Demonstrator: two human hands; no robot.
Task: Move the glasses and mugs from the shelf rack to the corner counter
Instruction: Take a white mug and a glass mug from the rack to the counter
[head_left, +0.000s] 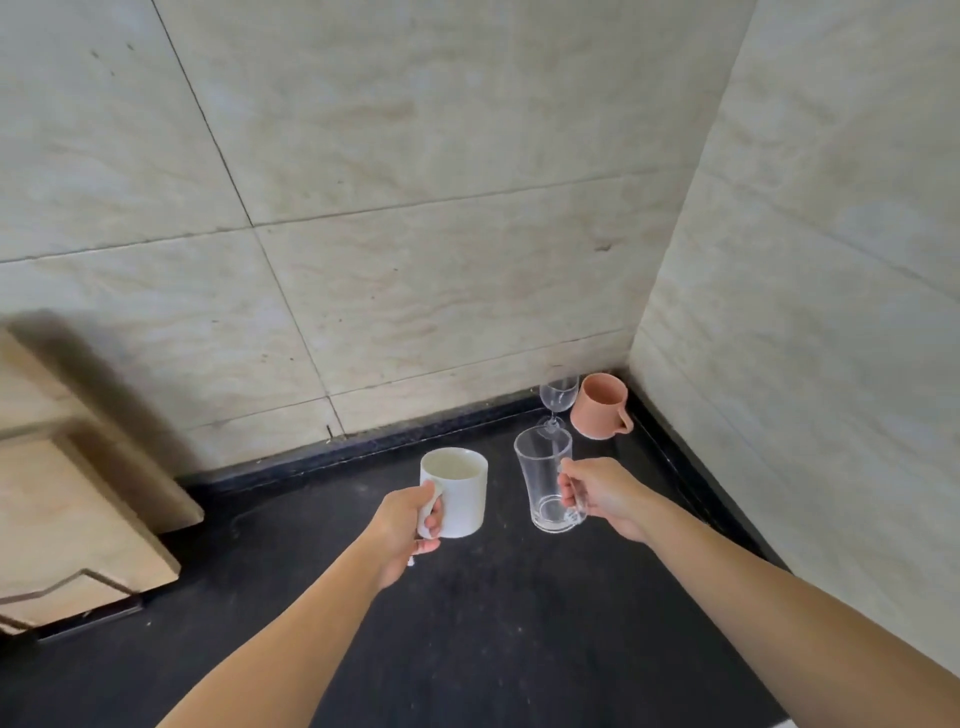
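Left hand (402, 525) grips the white mug (457, 491) by its handle; right hand (605, 493) pinches the glass mug (544, 480) just beside it. Beyond the right hand, wine glass (558, 397) and pink mug (600, 405), seemingly upside down, occupy the counter (493, 623) corner.

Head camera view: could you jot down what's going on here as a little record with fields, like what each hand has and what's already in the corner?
left hand: holds white mug by its handle
right hand: holds clear glass mug by its handle
already in corner: wine glass, upright; terracotta mug, beside it
surface: black counter
walls: pale tiles
at left: wooden boards
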